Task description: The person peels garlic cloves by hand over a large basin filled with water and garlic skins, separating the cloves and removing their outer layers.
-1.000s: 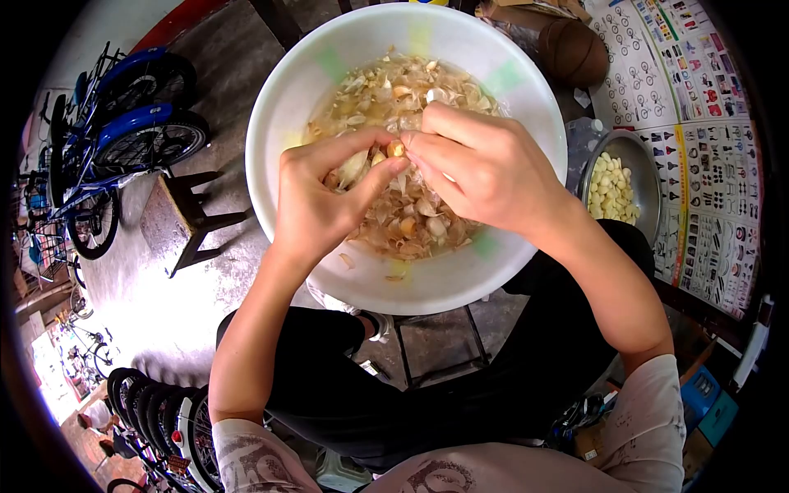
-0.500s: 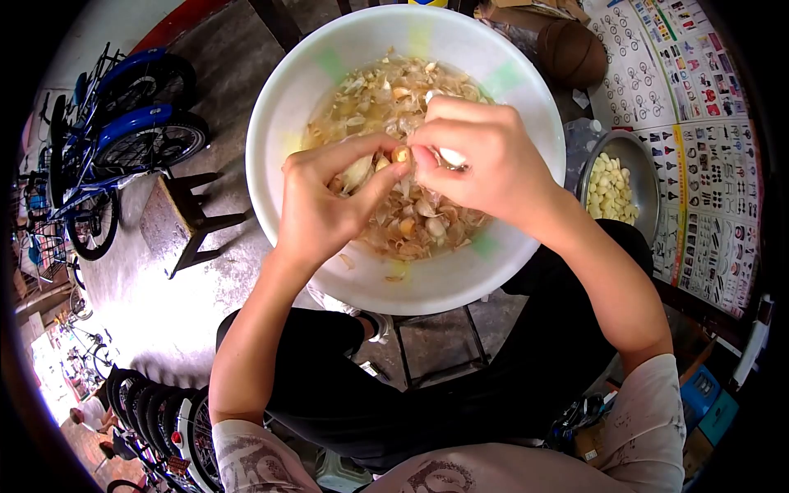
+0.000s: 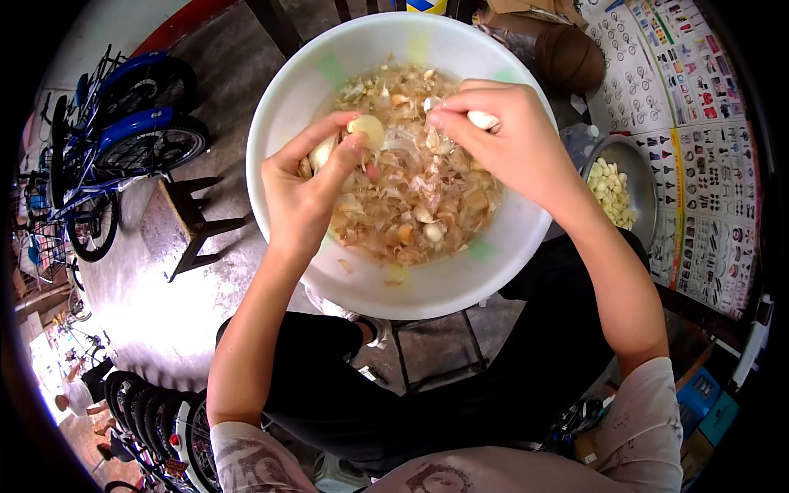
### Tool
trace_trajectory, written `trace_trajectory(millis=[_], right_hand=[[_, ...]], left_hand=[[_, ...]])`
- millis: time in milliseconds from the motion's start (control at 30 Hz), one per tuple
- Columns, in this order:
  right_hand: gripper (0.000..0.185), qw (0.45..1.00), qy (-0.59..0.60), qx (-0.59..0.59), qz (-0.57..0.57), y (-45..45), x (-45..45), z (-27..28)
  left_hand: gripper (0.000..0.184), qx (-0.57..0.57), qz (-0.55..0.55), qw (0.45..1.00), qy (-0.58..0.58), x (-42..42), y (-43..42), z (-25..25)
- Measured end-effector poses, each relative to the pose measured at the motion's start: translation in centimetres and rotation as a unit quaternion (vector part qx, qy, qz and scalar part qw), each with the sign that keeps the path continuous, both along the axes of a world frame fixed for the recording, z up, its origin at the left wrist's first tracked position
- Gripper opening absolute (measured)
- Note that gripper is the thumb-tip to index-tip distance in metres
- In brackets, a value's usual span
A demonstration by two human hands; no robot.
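Observation:
A large white basin (image 3: 283, 230) holds water with garlic skins (image 3: 411, 177) and some cloves floating in it. Over its left part, my left hand (image 3: 308, 177) pinches a pale garlic clove (image 3: 367, 130) between thumb and fingertips, with more garlic (image 3: 323, 154) tucked in the palm. My right hand (image 3: 509, 135) is over the right part, apart from the left. Its thumb and forefinger are pressed together, and a white peeled clove (image 3: 482, 120) sits within its curled fingers. Right of the basin, a metal bowl (image 3: 645, 193) holds peeled cloves (image 3: 610, 189).
A wooden stool (image 3: 185, 222) stands at the left, near blue bicycles (image 3: 144, 131). Tires (image 3: 148, 411) and a person (image 3: 78, 394) are at the lower left. A brown ball (image 3: 571, 56) and a plastic bottle (image 3: 582, 135) lie by a table covered with printed sheets (image 3: 715, 164).
My hands have moved apart, the left to the left and the right up and rightward. The clove in my left hand now shows a larger pale surface. The person at lower left has shifted.

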State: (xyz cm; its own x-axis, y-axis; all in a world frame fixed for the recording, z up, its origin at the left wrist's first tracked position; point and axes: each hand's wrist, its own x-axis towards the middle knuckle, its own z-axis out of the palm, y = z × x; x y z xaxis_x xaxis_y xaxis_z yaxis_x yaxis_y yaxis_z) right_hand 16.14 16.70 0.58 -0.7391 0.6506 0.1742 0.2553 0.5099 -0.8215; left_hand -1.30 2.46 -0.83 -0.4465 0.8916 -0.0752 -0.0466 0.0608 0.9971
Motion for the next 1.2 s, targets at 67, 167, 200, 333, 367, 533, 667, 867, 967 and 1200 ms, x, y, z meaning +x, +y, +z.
trace_trajectory(millis=[67,167,200,333,367,533,667,867,967,1200], right_hand=[[0.018,1.0,0.018,0.0,0.025,0.0,-0.2,-0.1],[0.02,0.996,0.027,-0.033,0.075,-0.6,-0.5,0.2],[0.021,0.994,-0.003,-0.037,0.098,-0.9,-0.5,0.4],[0.021,0.996,-0.008,-0.011,0.089,-1.8,-0.7,-0.2],[0.02,0.997,0.014,0.013,0.075,-2.0,-0.7,-0.3],[0.017,0.995,0.024,0.082,0.045,-2.8,-0.9,-0.8],[0.016,0.984,-0.035,0.164,0.066,-3.5,-0.6,-0.2],[0.017,0.982,-0.022,0.146,0.115,-2.2,0.1,0.4],[0.015,0.982,-0.004,0.15,0.117,-2.3,0.0,0.6],[0.011,0.974,-0.048,0.151,0.165,-2.5,0.2,0.6]], left_hand=[[0.031,-0.01,-0.014,1.0,-0.008,0.1,0.0,0.0],[0.029,-0.013,-0.046,0.999,0.009,0.3,0.2,-0.4],[0.028,-0.005,-0.066,0.997,0.044,0.4,0.3,-0.5],[0.026,-0.009,-0.08,0.994,0.069,0.7,0.3,-0.5],[0.026,-0.03,-0.068,0.996,0.041,0.8,0.2,-0.3],[0.027,-0.002,-0.069,0.992,0.106,0.8,0.2,-0.5],[0.028,-0.006,-0.078,0.978,0.191,0.5,0.2,-0.4],[0.025,0.031,-0.117,0.928,0.353,-0.8,0.1,-1.1],[0.024,0.04,-0.119,0.891,0.436,0.0,-0.1,-0.6],[0.024,0.063,-0.13,0.866,0.479,0.4,-0.1,-0.7]])
